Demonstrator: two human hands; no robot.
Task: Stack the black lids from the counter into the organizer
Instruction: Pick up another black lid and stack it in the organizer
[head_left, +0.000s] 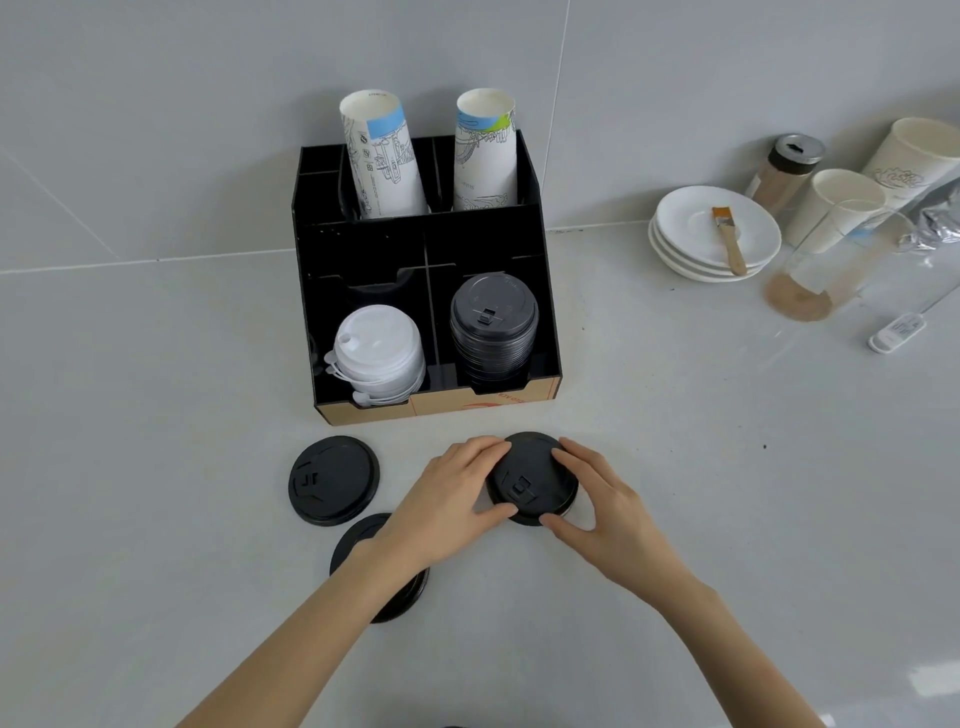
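A black organizer (358, 244) stands against the wall. Its front right compartment holds a stack of black lids (493, 327); the front left one holds white lids (379, 353). On the counter in front, my left hand (452, 499) and my right hand (597, 504) both grip one black lid (530, 478) from either side. A second black lid (332, 480) lies flat to the left. A third black lid (358, 540) lies under my left forearm, partly hidden.
Two stacks of printed paper cups (384, 161) stand in the organizer's back slots. At the right are stacked white saucers (691, 244) with a brush (730, 239), paper cups (841, 202), a shaker jar (784, 171), a glass (826, 270) and a small white device (896, 332).
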